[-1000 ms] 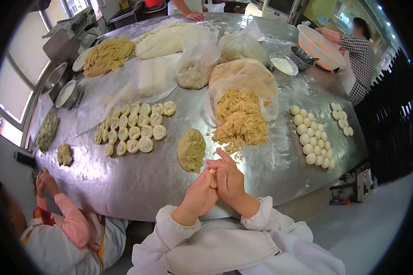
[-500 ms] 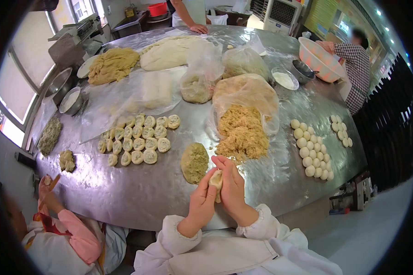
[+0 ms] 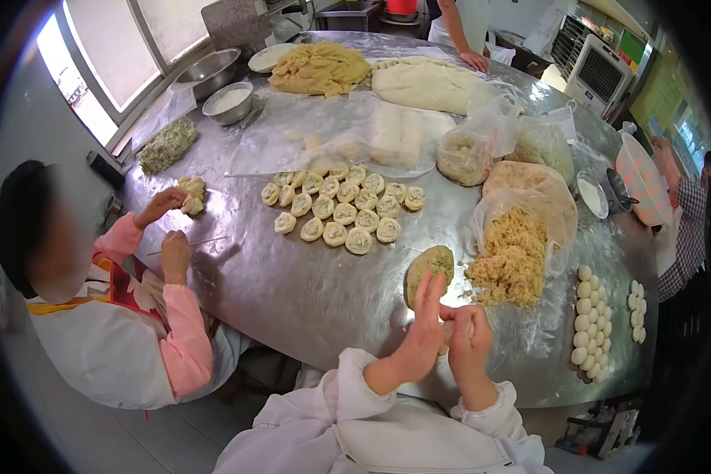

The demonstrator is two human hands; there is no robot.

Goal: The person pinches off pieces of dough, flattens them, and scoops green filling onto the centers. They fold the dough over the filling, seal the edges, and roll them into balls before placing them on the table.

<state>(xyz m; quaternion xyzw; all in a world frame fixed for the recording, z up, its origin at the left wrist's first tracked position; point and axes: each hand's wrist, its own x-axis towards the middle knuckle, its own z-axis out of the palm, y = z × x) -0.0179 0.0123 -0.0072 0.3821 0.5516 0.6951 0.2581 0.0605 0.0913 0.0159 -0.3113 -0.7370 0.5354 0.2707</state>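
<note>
My left hand [image 3: 423,336] is near the table's front edge, its fingers stretched forward and its palm turned toward my right hand. My right hand [image 3: 468,341] has its fingers curled beside it. A small piece of pale dough [image 3: 443,347] shows only in part between the two hands. Just beyond my fingertips lies an oval greenish mound [image 3: 426,268]. Crumbly orange-brown filling [image 3: 515,251] spills from a clear plastic bag to the right. Rows of round filled dough pieces [image 3: 344,213] sit to the left.
A co-worker in pink sleeves [image 3: 188,332] sits at the left, holding a thin stick. White dough balls [image 3: 591,324] lie at the right. Farther back are yellow dough [image 3: 320,67], a white dough slab [image 3: 426,84] and metal bowls [image 3: 229,103]. Two other people stand at the far side.
The view has swung left, so table items appear farther right. My left fingers have straightened and my right fingers have curled, covering most of the dough. The left co-worker's hand now touches a dough lump.
</note>
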